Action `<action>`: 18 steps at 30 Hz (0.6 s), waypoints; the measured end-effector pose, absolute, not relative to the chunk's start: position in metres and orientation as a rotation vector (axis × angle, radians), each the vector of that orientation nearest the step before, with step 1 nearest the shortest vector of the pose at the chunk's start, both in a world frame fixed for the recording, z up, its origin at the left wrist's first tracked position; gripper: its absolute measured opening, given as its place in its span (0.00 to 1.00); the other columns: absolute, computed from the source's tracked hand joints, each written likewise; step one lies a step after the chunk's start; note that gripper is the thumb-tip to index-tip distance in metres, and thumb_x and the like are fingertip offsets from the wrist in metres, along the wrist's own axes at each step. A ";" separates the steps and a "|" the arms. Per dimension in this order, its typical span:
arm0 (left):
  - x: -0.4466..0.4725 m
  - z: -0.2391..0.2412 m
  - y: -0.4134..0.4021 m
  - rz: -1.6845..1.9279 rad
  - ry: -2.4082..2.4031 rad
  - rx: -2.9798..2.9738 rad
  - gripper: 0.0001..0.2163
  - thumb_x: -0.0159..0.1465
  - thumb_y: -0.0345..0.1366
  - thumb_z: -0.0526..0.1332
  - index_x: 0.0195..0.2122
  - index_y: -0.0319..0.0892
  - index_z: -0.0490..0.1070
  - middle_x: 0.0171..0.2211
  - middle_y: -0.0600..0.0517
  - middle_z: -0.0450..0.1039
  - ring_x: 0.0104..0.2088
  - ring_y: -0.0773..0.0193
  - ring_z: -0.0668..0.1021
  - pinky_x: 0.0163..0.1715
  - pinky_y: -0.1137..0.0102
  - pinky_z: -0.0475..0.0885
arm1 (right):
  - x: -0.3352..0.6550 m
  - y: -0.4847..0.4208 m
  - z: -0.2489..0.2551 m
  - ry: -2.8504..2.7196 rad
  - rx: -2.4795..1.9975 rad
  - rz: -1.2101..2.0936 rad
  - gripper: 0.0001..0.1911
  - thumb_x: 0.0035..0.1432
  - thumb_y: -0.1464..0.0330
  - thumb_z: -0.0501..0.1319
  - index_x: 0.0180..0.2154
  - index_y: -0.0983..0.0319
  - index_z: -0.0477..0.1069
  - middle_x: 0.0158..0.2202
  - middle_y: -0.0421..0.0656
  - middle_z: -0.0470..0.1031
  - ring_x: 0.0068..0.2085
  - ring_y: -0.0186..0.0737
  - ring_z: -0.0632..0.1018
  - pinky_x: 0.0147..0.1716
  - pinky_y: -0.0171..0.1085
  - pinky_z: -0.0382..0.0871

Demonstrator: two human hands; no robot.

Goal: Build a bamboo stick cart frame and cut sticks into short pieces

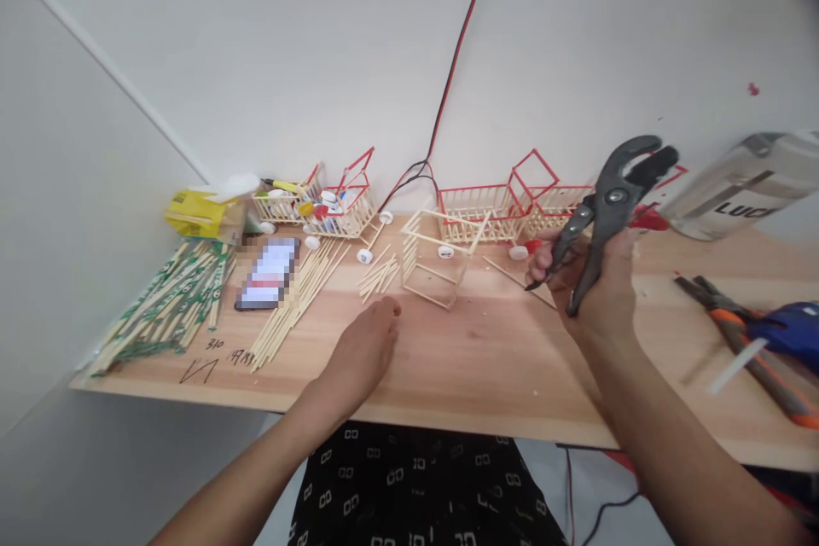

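Observation:
My right hand (598,286) is wrapped round the handles of a pair of dark grey pliers (615,198), raised above the table with the jaws pointing up and away. Low over the tabletop, my left hand (364,350) has its fingers curled together. Whether anything is between those fingers is hidden. Just beyond it lies a small pile of short wooden sticks (379,275). To the right of the pile stands a partly built frame of pale sticks (438,269), apart from both hands.
Small stick carts with red rims (479,209) and white wheels line the wall. On the left are long bare sticks (294,303), a phone (269,273) and bagged sticks (172,299). Orange-handled pliers (742,350), a blue tool (790,333) and a clear container (742,188) are on the right.

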State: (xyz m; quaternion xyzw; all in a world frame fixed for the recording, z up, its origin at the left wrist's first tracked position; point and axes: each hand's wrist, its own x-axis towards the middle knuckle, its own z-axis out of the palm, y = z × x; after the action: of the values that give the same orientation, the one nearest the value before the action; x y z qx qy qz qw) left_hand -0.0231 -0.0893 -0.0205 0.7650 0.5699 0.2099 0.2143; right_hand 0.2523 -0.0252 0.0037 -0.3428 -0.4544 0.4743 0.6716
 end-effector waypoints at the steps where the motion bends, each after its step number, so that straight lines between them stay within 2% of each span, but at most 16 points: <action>1: -0.022 -0.023 -0.089 0.564 1.604 2.149 0.09 0.63 0.27 0.50 0.44 0.41 0.62 0.35 0.50 0.69 0.35 0.61 0.72 0.36 0.66 0.65 | 0.253 -0.024 0.000 -1.003 -0.777 1.071 0.36 0.50 0.37 0.51 0.34 0.63 0.74 0.22 0.41 0.68 0.26 0.40 0.74 0.23 0.39 0.71; 8: -0.013 -0.036 -0.081 0.559 1.733 2.453 0.08 0.62 0.21 0.51 0.34 0.40 0.65 0.36 0.47 0.68 0.38 0.57 0.68 0.39 0.63 0.66 | 0.267 -0.025 -0.011 -0.965 -0.805 1.048 0.35 0.50 0.37 0.50 0.33 0.62 0.75 0.21 0.40 0.67 0.25 0.40 0.73 0.20 0.39 0.69; 14: -0.004 -0.037 -0.083 0.643 1.756 2.443 0.04 0.65 0.28 0.56 0.32 0.40 0.66 0.36 0.47 0.68 0.39 0.56 0.67 0.41 0.60 0.65 | 0.267 -0.025 -0.008 -0.930 -0.806 1.024 0.35 0.49 0.37 0.52 0.33 0.62 0.74 0.21 0.40 0.67 0.25 0.40 0.74 0.22 0.40 0.70; 18: -0.013 -0.036 -0.083 0.702 1.658 2.383 0.01 0.63 0.29 0.60 0.34 0.40 0.67 0.38 0.48 0.68 0.40 0.57 0.67 0.42 0.61 0.65 | 0.269 -0.024 -0.007 -0.865 -0.802 0.987 0.36 0.49 0.37 0.51 0.32 0.63 0.74 0.21 0.40 0.67 0.24 0.39 0.74 0.22 0.40 0.70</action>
State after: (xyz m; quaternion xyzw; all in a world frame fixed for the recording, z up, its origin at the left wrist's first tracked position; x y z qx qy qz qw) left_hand -0.0129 -0.0829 -0.0356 0.7954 0.5536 0.2343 0.0774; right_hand 0.2685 -0.0244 -0.0071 -0.3625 -0.3912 0.4463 0.7186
